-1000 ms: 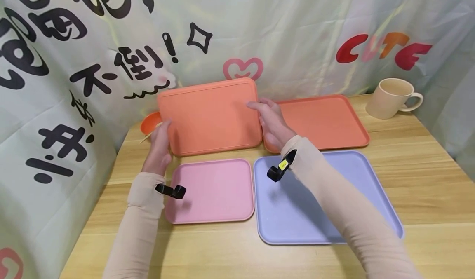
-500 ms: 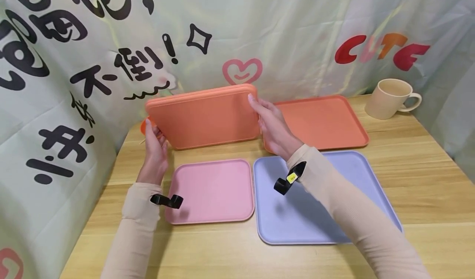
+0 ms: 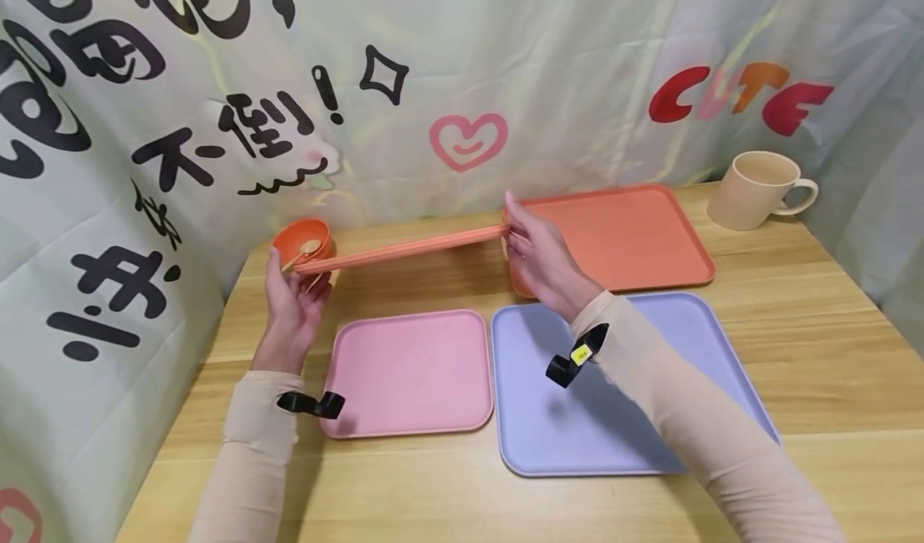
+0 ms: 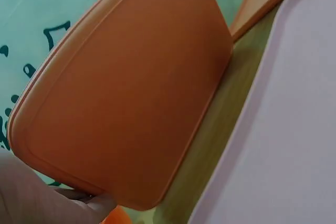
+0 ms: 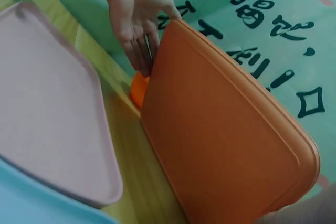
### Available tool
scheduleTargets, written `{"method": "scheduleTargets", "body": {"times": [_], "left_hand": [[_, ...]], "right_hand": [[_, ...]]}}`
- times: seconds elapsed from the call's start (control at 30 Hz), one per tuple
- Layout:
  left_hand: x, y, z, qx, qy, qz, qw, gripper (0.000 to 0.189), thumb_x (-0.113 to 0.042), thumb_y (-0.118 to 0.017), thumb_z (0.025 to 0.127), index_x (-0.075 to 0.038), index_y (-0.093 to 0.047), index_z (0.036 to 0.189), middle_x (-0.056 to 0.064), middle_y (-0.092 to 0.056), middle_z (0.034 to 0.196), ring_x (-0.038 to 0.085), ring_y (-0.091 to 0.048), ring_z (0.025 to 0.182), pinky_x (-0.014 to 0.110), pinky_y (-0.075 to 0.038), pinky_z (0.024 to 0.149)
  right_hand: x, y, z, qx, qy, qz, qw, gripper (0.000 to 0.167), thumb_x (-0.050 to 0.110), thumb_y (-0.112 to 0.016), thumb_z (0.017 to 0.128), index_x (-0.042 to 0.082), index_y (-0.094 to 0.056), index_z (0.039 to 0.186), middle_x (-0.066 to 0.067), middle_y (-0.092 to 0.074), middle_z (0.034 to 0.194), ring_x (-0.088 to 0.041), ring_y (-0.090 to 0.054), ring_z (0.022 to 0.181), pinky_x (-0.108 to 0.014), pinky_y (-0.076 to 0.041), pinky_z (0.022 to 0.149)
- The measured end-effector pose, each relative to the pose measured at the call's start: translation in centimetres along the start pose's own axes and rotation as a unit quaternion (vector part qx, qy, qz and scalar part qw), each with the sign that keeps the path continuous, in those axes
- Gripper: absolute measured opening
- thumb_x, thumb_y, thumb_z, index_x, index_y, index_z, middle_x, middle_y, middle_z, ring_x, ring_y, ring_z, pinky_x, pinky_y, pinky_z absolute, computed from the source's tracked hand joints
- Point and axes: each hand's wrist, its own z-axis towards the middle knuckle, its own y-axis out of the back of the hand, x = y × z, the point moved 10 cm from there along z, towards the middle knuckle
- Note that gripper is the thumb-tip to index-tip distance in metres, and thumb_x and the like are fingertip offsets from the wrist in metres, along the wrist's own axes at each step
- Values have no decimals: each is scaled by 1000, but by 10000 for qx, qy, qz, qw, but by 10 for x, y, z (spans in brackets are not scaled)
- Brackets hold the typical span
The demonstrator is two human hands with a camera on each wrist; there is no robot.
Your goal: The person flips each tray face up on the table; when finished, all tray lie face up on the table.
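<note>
Both hands hold an orange rectangular tray point(image 3: 404, 249) by its short ends, above the table's far side. The head view shows it edge-on as a thin band with parallel lines, its left end lower. At that end my left hand point(image 3: 292, 318) grips the edge, thumb and fingers on opposite faces. My right hand point(image 3: 549, 266) pinches the other end, thumb up. One broad face of the tray point(image 4: 131, 87) fills much of the left wrist view. Just behind the left fingertips sits an orange bowl point(image 3: 289, 238) with a wooden spoon point(image 3: 310, 246) in it.
A second orange tray point(image 3: 613, 238) lies at the back, right of the held one. Nearer are a pink tray point(image 3: 411, 374) and a larger blue tray point(image 3: 549, 439), side by side. A beige mug point(image 3: 743, 198) stands at the far right. Printed curtain point(image 3: 563, 70) borders the table.
The held tray has tipped from showing its broad face to edge-on, its top edge coming down. Both wrists have turned with it. The bowl and spoon behind it have come into view.
</note>
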Motion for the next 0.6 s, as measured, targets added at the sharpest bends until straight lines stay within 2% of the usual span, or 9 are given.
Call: {"method": "scheduleTargets", "body": {"times": [0.07, 0.2, 0.3, 0.4, 0.5, 0.6], "left_hand": [[3, 1, 2, 55, 55, 51, 10000, 72, -65, -31, 102, -11, -38, 149, 2, -48, 131, 14, -49, 122, 26, -31, 114], [8, 2, 6, 229, 146, 380, 9989, 61, -60, -41, 102, -8, -44, 134, 4, -50, 131, 10, -54, 107, 22, -40, 99], [9, -1, 11, 485, 41, 775, 9958, 49, -50, -47, 103, -9, -45, 130, 6, -50, 133, 11, -56, 106, 20, -44, 92], [9, -5, 18, 758, -48, 1005, 9920, 37, -38, -47, 105, -11, -44, 130, 5, -47, 133, 11, -55, 110, 19, -45, 93], [9, -3, 25, 686, -147, 1144, 9909, 26, -30, -46, 105, -12, -50, 124, 4, -49, 127, 12, -55, 108, 20, -44, 93], [12, 2, 29, 514, -124, 1353, 9894, 17, -29, -44, 104, -17, -53, 113, 0, -49, 120, 11, -52, 104, 22, -43, 91]], "right_hand": [[-3, 6, 1, -101, -59, 53, 9999, 56, 41, -60, 101, 2, -43, 139, -11, -39, 140, -24, -41, 132, -30, -31, 115], [-11, 15, 2, -160, -247, -46, 9996, 68, 42, -59, 102, 5, -33, 153, -19, -33, 151, -31, -42, 137, -33, -34, 115], [-17, 19, 3, -210, -400, -88, 9989, 73, 43, -59, 101, 7, -28, 157, -22, -29, 156, -33, -42, 138, -35, -36, 115], [-23, 22, 5, -220, -479, -76, 9986, 75, 43, -59, 101, 7, -27, 158, -22, -28, 157, -34, -39, 140, -36, -36, 115], [-29, 24, 6, -181, -607, -190, 9978, 81, 45, -59, 100, 7, -20, 160, -21, -24, 161, -33, -31, 146, -37, -30, 119], [-37, 27, 7, -139, -810, -305, 9962, 89, 48, -58, 99, 3, -13, 161, -19, -17, 164, -32, -22, 151, -37, -22, 122]]}}
